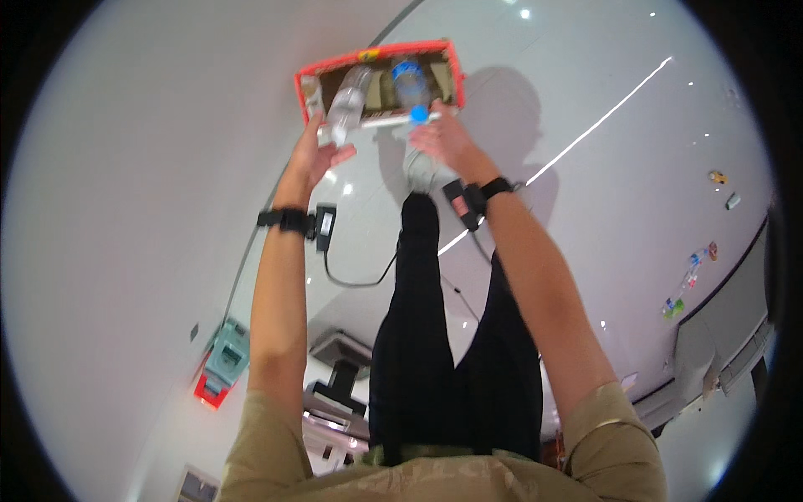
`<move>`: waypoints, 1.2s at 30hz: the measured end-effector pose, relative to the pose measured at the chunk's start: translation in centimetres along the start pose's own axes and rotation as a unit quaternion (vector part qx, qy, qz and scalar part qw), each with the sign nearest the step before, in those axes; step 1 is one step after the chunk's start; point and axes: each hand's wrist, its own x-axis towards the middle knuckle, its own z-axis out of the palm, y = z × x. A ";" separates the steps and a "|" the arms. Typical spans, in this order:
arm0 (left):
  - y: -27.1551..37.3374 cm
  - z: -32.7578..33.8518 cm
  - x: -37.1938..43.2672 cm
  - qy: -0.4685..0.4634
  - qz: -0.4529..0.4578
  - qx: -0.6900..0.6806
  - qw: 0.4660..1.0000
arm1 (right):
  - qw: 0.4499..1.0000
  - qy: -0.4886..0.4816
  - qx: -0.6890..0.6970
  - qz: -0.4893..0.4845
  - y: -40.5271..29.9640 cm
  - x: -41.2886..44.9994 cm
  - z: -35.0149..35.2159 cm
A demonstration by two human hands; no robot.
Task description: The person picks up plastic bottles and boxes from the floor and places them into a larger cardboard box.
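A box with red edges [411, 48] stands beyond my foot. Within it lies a clear plastic bottle [353, 94], its white cap poking over the near rim. Beside that is another clear bottle [411, 85] with a blue label, its blue cap also over the rim. My left hand [313, 157] is at the near left corner, thumb up at the rim, fingers spread below the white cap. At the near right, my right hand [444, 138] has its thumb and fingers apart around the blue cap; contact with it cannot be made out.
On the left is a wall [125, 188], with a teal and red device [226, 357] at its foot. Several bottles [690, 276] and small items [718, 177] lie on the glossy floor [602, 207] at right. Cables [357, 284] hang from my wrist-strapped devices.
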 end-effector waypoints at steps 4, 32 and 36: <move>-2.3 -7.2 3.3 0.072 -0.042 0.070 0.994 | 0.993 0.104 -0.011 0.060 2.7 -1.0 -0.4; -15.1 16.5 8.8 -0.095 -0.078 0.172 0.977 | 0.784 0.433 -0.180 -0.407 4.9 -37.0 -21.7; -10.7 16.0 16.1 -0.139 -0.014 0.318 0.938 | 0.589 0.414 -0.307 -0.622 -0.6 -48.5 -11.2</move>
